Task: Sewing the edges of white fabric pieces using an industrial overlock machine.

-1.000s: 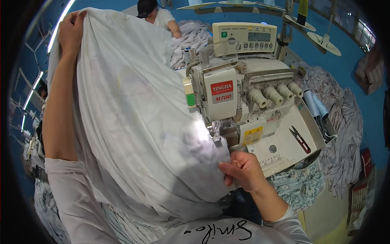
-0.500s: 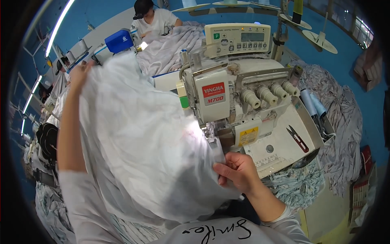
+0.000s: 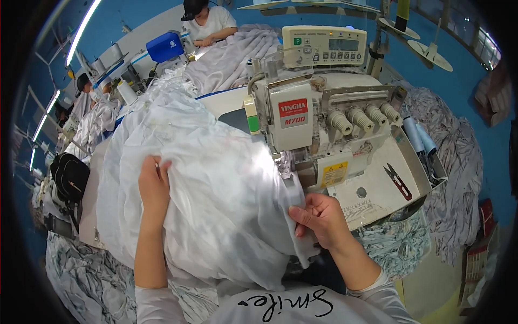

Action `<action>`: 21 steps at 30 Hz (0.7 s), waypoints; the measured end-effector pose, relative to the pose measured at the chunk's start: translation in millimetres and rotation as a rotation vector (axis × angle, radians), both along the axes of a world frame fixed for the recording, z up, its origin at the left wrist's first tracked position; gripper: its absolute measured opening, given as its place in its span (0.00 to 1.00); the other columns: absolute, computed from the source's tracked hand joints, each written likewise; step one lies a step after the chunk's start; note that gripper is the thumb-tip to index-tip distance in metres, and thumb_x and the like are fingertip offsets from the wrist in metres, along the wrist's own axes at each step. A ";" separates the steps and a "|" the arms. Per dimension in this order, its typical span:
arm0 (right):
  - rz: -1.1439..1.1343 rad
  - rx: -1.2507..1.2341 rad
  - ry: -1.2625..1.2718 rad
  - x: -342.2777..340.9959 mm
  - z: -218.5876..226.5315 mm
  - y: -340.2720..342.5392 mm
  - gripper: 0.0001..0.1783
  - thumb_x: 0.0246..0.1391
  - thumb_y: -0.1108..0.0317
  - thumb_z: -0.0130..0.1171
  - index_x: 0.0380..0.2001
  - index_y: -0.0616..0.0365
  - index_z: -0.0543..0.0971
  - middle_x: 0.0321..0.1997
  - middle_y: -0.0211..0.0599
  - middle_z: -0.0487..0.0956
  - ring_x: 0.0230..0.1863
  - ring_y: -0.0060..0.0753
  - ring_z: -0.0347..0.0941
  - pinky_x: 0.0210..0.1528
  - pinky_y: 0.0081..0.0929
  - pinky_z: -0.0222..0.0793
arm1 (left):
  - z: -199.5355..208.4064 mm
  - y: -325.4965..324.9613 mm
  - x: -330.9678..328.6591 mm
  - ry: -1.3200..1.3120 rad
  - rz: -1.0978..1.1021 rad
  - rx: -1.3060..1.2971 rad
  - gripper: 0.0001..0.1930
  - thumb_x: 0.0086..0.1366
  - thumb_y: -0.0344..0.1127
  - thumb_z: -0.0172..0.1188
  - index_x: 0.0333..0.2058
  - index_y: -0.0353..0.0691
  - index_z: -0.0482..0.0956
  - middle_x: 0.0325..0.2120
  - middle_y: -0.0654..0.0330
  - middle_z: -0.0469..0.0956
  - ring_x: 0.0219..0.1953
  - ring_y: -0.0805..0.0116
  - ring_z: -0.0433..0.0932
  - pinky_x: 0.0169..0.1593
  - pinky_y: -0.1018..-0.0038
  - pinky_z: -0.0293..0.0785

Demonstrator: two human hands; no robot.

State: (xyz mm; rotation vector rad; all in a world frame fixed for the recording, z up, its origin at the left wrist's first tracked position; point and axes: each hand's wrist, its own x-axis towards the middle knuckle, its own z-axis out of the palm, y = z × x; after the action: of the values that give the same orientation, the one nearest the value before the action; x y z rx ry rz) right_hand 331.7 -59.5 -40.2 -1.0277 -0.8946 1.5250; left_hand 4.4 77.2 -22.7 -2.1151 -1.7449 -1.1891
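Note:
A large sheet of thin white fabric [image 3: 216, 178] spreads across the work surface, its right edge running under the needle area of an overlock sewing machine [image 3: 294, 119]. At that edge, just in front of the machine's lit foot, my right hand [image 3: 321, 218] pinches the cloth between thumb and fingers. My left hand [image 3: 155, 186] lies over the fabric's left part, fingers loosely bent, with a gap between thumb and forefinger. No gathered cloth shows in it. The fingertips of my right hand are partly hidden by the cloth fold.
Red-handled thread snips [image 3: 397, 182] lie on the machine's bed plate. A control panel [image 3: 324, 46] tops the machine, with thread cones [image 3: 414, 135] at its right. Heaped cloth [image 3: 445, 162] stands to the right. A co-worker [image 3: 210, 24] sits behind; a black bag [image 3: 70, 181] is at left.
My left hand has come down and toward me from the raised far-left corner; the lifted fabric has settled flat. My right hand keeps its pinch at the edge.

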 end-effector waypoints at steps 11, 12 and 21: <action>-0.013 0.019 0.012 0.9 -2.7 0.7 0.13 0.53 0.66 0.62 0.22 0.58 0.70 0.15 0.27 0.73 0.15 0.15 0.69 0.17 0.13 0.65 | 55.0 91.8 2.8 0.118 0.026 0.258 0.09 0.59 0.34 0.59 0.32 0.38 0.69 0.26 0.50 0.73 0.28 0.49 0.72 0.30 0.63 0.67; -0.007 0.022 0.006 1.0 -3.8 1.1 0.13 0.53 0.66 0.62 0.21 0.58 0.70 0.15 0.27 0.73 0.15 0.15 0.69 0.17 0.14 0.64 | 61.3 99.5 1.5 0.146 0.038 0.287 0.09 0.59 0.35 0.59 0.32 0.38 0.69 0.27 0.50 0.73 0.29 0.47 0.72 0.31 0.62 0.67; -0.055 0.018 0.052 -8.2 3.7 -4.6 0.11 0.54 0.66 0.59 0.23 0.59 0.72 0.17 0.30 0.74 0.13 0.16 0.68 0.15 0.14 0.63 | 93.4 147.9 -8.5 0.416 0.239 0.093 0.08 0.53 0.31 0.59 0.32 0.39 0.71 0.32 0.54 0.74 0.38 0.50 0.74 0.39 0.58 0.69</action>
State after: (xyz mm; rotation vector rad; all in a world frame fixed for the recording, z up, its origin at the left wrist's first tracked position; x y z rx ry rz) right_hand 323.5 -64.1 -36.5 -0.9878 -0.8362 1.4884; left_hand -4.1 225.1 70.7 -1.8672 -1.6528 -0.6927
